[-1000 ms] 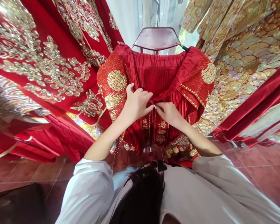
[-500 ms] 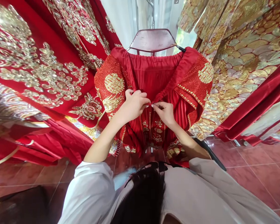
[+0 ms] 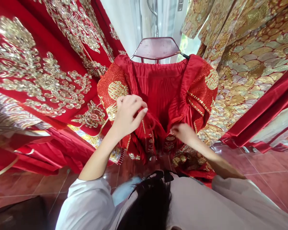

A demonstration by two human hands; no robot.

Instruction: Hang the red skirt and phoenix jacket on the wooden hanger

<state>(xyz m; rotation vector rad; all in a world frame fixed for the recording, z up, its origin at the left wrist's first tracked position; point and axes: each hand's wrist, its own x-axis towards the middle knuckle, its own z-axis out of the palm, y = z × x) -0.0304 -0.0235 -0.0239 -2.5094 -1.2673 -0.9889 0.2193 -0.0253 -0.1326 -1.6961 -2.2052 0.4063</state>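
Note:
A red jacket [image 3: 163, 83] with gold embroidery and pleated inside hangs on a hanger [image 3: 157, 48] in front of me, its front edges parted. My left hand [image 3: 131, 113] lies over the front panel on the left, below a round gold emblem. Its fingers are loosely bent and the thumb stands apart, with nothing seen between them. On the opposite side my right hand [image 3: 183, 132] is closed at the lower front edge of the jacket. Motion blurs it a little, and its fingertips are partly hidden.
Red gowns with silver beading [image 3: 50, 83] hang close on the left. Gold scale-patterned garments [image 3: 244, 86] and a red velvet piece [image 3: 261, 105] hang on the right. A metal rack hook [image 3: 156, 16] holds the hanger. Below lies a red tiled floor [image 3: 273, 175].
My hands, together at the centre front of the jacket before, have moved apart: the left one leftward, the right one right and down. The front edges have come apart, opening the neckline.

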